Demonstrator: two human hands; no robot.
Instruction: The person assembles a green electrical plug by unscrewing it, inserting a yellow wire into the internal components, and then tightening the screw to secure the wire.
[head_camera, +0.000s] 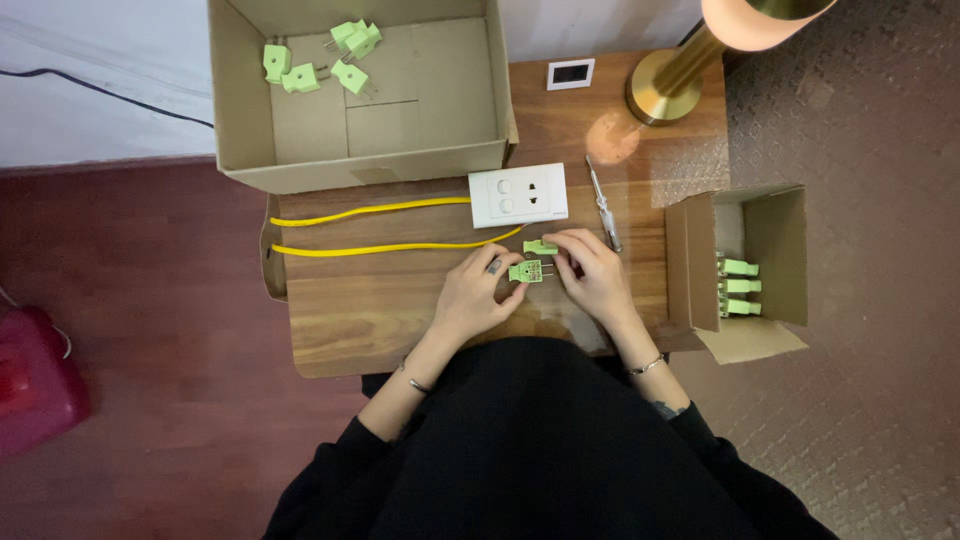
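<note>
My left hand (482, 292) pinches a small green plug body (526, 271) with metal prongs, held just above the wooden table (350, 310). My right hand (592, 270) touches the same plug from the right, and its fingertips lie by a second green piece (540, 246), a cover lying on the table. Two yellow wires (380, 229) run from the left toward the plug and toward a white socket panel (517, 194) behind my hands.
A large open cardboard box (440, 100) at the back holds several green plugs (318, 62). A small cardboard box (775, 240) at the right holds three more. A screwdriver (603, 208), a brass lamp base (665, 85) and a small white device (570, 73) stand nearby.
</note>
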